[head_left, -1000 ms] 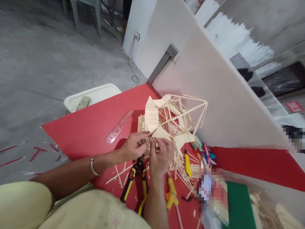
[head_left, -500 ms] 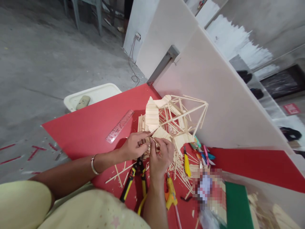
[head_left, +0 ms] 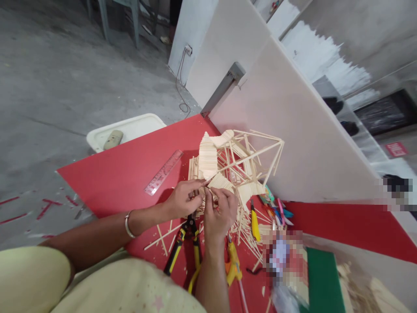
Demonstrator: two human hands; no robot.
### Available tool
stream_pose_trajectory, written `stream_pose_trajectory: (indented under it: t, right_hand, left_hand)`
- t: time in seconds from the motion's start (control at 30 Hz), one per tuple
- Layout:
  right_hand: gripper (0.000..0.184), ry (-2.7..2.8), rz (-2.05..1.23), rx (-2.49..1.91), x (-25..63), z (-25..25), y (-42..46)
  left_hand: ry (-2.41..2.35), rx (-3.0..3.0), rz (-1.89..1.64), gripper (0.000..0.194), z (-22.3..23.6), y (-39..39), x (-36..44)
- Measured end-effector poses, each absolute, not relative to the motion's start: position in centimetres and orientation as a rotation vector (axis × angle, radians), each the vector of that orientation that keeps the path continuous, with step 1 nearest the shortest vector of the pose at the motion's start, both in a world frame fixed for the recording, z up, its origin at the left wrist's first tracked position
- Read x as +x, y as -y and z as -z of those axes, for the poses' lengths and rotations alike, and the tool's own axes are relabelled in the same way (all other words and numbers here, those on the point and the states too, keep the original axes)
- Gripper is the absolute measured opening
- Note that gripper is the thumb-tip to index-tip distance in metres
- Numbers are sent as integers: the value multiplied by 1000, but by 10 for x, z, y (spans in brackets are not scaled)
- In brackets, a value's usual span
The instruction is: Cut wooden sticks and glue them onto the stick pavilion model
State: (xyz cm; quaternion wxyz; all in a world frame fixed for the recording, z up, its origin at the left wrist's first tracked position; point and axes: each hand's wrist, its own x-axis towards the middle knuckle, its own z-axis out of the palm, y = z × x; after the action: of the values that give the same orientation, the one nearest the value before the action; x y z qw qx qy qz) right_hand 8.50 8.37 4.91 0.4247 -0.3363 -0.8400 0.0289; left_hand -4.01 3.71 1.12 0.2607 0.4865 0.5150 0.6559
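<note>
The left hand's fingers (head_left: 194, 188) are pinched together on a thin wooden stick (head_left: 206, 179), and the right hand (head_left: 219, 214) has its fingers closed on something small at the same spot; what exactly, I cannot tell. The stick's long axis points up and away toward the stick model (head_left: 234, 163), which stands just beyond both hands, touching them at its near edge. Below the hands, away from the model, cutters (head_left: 184, 243) lie on the red worktop (head_left: 124, 174).

Looks like a craft workshop: bare concrete floor (head_left: 48, 78), a red worktable (head_left: 130, 169) strewn with wooden sticks (head_left: 250, 243), cutters (head_left: 182, 248), glue gun (head_left: 235, 263), and white partition panels (head_left: 293, 130).
</note>
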Motion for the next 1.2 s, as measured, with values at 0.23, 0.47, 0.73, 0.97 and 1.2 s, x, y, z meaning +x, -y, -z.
stream_pose_trajectory:
  t: [0.23, 0.47, 0.73, 0.97, 1.2]
  right_hand:
    - [12, 2109, -63, -832, 85, -49, -84]
    - [12, 2103, -60, -815, 85, -49, -84]
    - [11, 2096, -71, -835, 85, -49, -84]
    - [10, 2101, -59, -853, 85, -49, -83]
    - [11, 2111, -67, -849, 86, -48, -84]
  left_hand:
    - [-1366, 1312, -1788, 42, -10, -37, -40]
    - [-1379, 1296, -1787, 46, -10, -37, -39]
    - [-1389, 1290, -1783, 44, -11, -37, -40]
    - [-1396, 1304, -1753, 45, -9, -37, -39]
    - [-1378, 1283, -1748, 48, -8, -37, -39]
